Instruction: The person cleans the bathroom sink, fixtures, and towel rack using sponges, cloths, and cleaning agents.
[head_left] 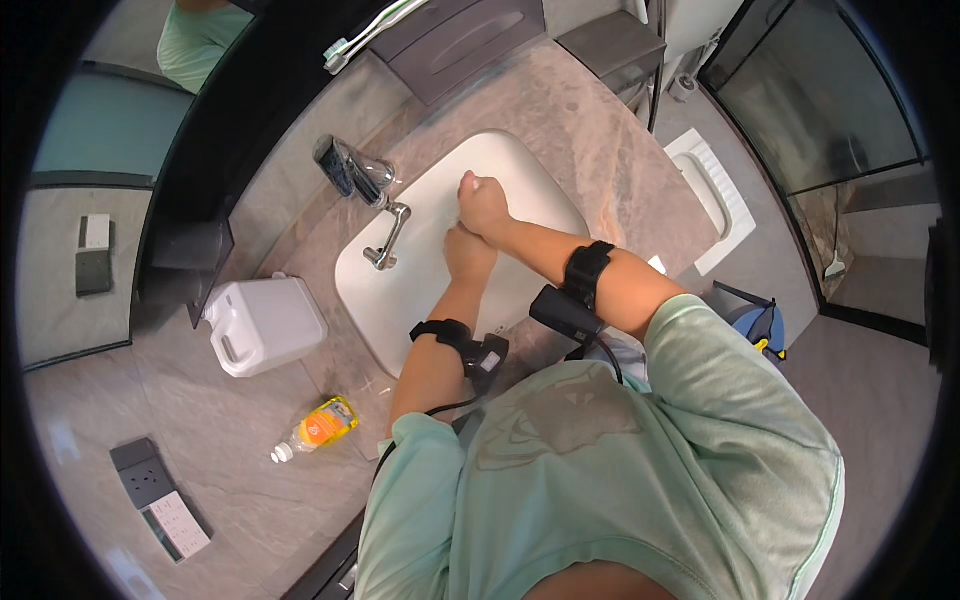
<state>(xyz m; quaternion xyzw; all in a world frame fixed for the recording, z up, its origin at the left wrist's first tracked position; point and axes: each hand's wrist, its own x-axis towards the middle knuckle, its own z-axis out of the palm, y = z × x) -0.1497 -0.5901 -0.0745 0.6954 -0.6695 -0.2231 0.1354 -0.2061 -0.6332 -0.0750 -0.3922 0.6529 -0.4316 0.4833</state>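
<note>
Both hands are over the white sink basin (375, 330), close together and touching. My right hand (484, 206) is curled closed on the far side; what its fingers hold, if anything, is hidden. Against it, on the near side, lies my left hand (468, 252), bent at the wrist, its fingers out of sight behind the right hand. The swivel spout (400, 222) of a chrome faucet (355, 172) reaches over the basin just left of my hands. Black straps with small devices go round both forearms.
A white plastic jug (265, 325) and a tipped clear bottle of yellow liquid (325, 425) are left of the basin on the marble-look counter (570, 110). A toothbrush (370, 35) sits at the back. A squat toilet (735, 215) and a blue container (762, 325) lie right.
</note>
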